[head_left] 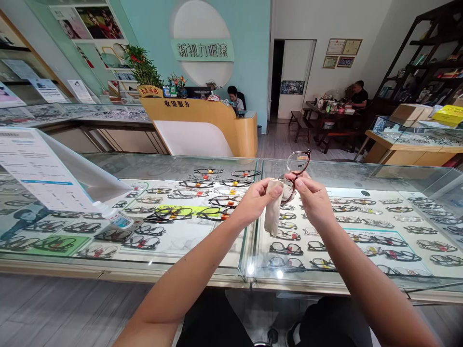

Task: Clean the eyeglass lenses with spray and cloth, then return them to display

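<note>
Directions by clock from the wearer. Glasses (297, 174): held over the surface (162, 274) between 12 and 1 o'clock, one lens above the other. Right grip (314, 195): pinching the glasses near the bridge. Left grip (257, 197): pinching cloth (273, 212), its top against the lower lens. Rows of frames (289, 248) under the glass. Bottle (117, 217) at 10 o'clock, beside the card (47, 168). Seated person (237, 100) behind desk (213, 113), near 12 o'clock
</note>
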`<state>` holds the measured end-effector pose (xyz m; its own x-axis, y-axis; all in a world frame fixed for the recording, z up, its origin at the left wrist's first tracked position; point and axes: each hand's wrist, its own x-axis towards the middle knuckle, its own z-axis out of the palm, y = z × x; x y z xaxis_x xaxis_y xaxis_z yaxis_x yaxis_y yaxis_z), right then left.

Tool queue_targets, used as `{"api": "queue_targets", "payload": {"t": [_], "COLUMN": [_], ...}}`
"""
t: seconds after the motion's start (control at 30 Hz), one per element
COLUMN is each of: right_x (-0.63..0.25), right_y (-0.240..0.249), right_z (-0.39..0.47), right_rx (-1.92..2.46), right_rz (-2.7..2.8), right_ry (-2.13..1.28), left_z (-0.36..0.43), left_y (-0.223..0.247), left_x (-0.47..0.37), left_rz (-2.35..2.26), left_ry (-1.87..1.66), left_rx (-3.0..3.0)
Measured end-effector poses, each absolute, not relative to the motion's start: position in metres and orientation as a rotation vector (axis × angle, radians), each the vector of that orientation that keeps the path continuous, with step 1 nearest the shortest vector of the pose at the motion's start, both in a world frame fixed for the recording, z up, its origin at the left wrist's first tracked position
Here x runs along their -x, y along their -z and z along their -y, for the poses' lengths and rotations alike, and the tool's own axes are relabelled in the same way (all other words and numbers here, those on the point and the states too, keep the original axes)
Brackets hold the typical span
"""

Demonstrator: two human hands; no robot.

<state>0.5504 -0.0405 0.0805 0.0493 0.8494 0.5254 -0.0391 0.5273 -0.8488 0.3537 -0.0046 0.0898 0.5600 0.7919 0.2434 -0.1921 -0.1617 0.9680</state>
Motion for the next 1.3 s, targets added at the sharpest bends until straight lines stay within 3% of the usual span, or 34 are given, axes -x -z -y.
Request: {"api": "queue_targets", "payload": {"t": [0.3, 0.73, 0.9, 1.07, 1.17, 1.3], "right_x": [-0.570, -0.613, -0.629, -0.633, -0.627, -0.612], "right_y": [-0.095, -0.120, -0.127, -0.125, -0.129, -0.159], "right_z": [0.035, 0.044, 0.050, 0.051, 0.044, 0.036], "right_rx": [0.749, 0.627, 0.610, 0.668, 0.716, 0.756], "right_rz": [1.118, 1.142, 1.173, 1.231, 1.282, 1.443], "right_ry": [-0.759, -0.864, -0.870, -0.948, -1.024, -1.099], "left_z": [0.005, 0.035, 0.044, 0.031, 0.010, -0.007], "left_y": [-0.089, -0.058, -0.048, -0.098, -0.146, -0.199], "left_x": [-0.357, -0.472, -0.487, -0.421, -0.379, -0.353], "left_rz": [-0.645, -0.601, -0.564, -0.787, -1.113, -0.841], "left_ry": [-1.018, -0.646, -0.346, -0.348, -0.785, -1.189], "left_rx": [-1.455, -1.353, -1.531, -2.297, -2.547, -2.816]}}
